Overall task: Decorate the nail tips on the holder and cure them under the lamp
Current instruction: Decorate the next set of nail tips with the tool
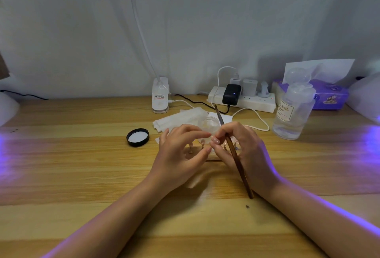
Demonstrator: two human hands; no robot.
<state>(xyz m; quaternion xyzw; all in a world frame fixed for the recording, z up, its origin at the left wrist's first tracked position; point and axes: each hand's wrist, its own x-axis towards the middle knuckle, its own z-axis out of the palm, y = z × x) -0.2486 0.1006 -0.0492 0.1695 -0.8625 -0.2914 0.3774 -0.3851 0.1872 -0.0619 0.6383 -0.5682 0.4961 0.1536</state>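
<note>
Dim, soft picture; violet glare streaks the table [61,155] at both edges.

My two hands [181,150] [244,155] meet over the nail holder [197,150] at mid-bench [82,175]. A jar lid [137,137] lies to their left, a small jar [207,124] and wipes [178,118] just behind, a power strip [246,101] farther back, and a bottle [292,111] to the right.

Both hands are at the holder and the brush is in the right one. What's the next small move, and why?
Probably turn the brush in the right hand so its bristle end faces the nail tips. It now points away toward the power strip, the handle trailing by the wrist. The left hand rests at the holder, and the jar stands open, its lid off.
</note>
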